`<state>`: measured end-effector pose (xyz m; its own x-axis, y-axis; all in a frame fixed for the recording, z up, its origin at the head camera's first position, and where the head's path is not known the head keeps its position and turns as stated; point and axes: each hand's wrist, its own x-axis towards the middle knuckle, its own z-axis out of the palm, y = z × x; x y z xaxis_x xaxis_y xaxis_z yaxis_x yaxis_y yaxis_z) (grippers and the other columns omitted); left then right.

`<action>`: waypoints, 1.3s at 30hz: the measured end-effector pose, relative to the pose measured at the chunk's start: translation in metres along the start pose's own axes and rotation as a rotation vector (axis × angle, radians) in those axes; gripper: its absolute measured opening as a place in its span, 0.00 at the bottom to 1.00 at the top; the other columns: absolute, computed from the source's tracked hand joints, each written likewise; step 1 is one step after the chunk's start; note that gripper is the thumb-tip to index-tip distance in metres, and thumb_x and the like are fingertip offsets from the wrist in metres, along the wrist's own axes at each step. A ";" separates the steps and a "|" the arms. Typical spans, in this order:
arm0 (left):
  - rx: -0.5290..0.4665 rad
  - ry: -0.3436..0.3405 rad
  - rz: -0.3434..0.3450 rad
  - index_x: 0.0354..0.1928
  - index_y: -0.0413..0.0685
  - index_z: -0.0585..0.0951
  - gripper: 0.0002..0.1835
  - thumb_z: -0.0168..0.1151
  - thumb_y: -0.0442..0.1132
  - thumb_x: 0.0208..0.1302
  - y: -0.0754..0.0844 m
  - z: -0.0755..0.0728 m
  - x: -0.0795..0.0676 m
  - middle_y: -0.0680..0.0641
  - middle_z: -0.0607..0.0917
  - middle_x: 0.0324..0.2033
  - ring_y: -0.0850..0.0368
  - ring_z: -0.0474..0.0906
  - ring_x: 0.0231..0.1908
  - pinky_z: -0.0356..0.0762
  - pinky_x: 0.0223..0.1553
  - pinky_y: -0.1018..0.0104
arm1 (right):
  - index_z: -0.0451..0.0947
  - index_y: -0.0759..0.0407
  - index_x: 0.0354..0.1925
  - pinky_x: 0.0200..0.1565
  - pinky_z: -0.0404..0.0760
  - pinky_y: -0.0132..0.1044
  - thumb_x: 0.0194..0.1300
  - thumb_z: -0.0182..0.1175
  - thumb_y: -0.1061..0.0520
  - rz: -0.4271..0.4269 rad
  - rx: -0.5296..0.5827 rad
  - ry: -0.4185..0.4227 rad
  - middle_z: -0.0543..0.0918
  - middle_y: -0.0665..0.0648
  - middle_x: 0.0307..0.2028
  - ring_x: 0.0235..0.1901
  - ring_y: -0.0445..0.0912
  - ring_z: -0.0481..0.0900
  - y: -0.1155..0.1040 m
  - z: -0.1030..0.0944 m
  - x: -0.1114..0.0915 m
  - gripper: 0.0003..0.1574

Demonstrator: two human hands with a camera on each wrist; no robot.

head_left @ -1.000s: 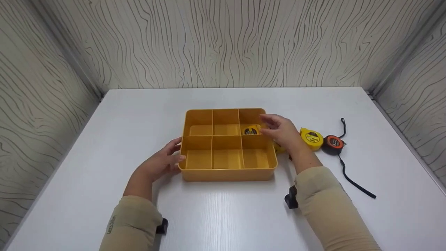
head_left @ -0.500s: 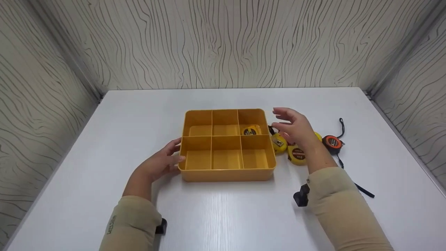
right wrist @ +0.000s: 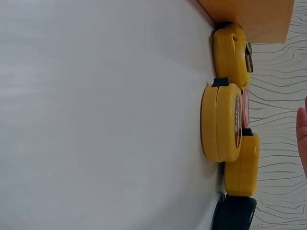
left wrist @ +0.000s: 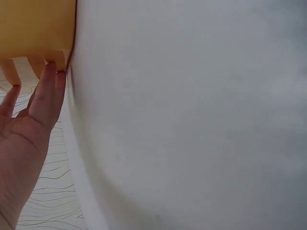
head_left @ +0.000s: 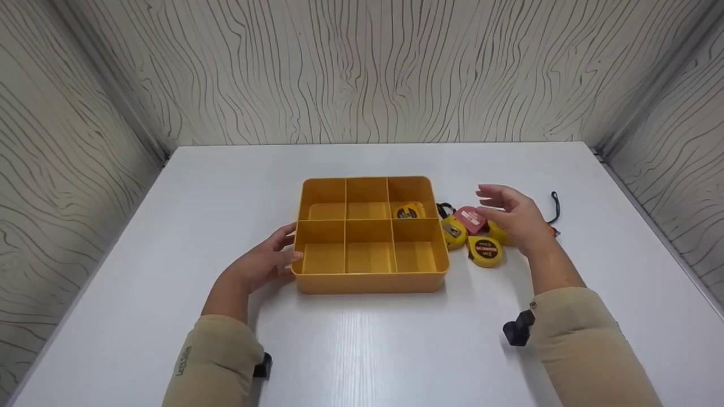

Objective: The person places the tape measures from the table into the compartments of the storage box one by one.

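Observation:
A yellow box [head_left: 370, 284] divided into compartments stands on the white table. My left hand [head_left: 261, 265] touches its left side with extended fingers, the thumb at the rim. In the back right compartment lies a yellow tape measure [head_left: 408, 211]. My right hand [head_left: 512, 217] is above the tape measures right of the box, fingers spread and holding nothing. Beneath or near it lie a yellow tape measure with a metal clip [head_left: 454, 232], a pink one [head_left: 470, 219], a yellow one with a dark label [head_left: 485, 252] and another yellow one [head_left: 499, 233], partly hidden.
A black tape measure [right wrist: 234, 213] lies at the far end of the group, mostly hidden by the right hand in the head view. Its black strap [head_left: 556, 206] reaches toward the back. Patterned walls [head_left: 362, 73] enclose the table [head_left: 362, 345].
My right hand has moved right, from the back right compartment to over the tape measures, uncovering several of them beside the box. The left hand and box have stayed put.

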<state>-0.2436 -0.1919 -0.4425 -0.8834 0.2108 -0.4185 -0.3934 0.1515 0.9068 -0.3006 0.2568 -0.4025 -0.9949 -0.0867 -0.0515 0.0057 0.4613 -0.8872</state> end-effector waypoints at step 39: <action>-0.026 -0.051 0.031 0.64 0.75 0.60 0.38 0.66 0.41 0.54 -0.001 -0.002 0.000 0.55 0.59 0.65 0.53 0.67 0.59 0.69 0.56 0.55 | 0.66 0.55 0.61 0.62 0.62 0.44 0.59 0.61 0.48 0.094 0.028 -0.078 0.70 0.57 0.60 0.60 0.48 0.66 0.069 -0.013 -0.034 0.34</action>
<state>-0.2439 -0.1943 -0.4431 -0.8815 0.2641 -0.3914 -0.3729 0.1193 0.9202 -0.2679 0.3027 -0.4560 -0.9790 -0.1130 -0.1696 0.1026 0.4458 -0.8893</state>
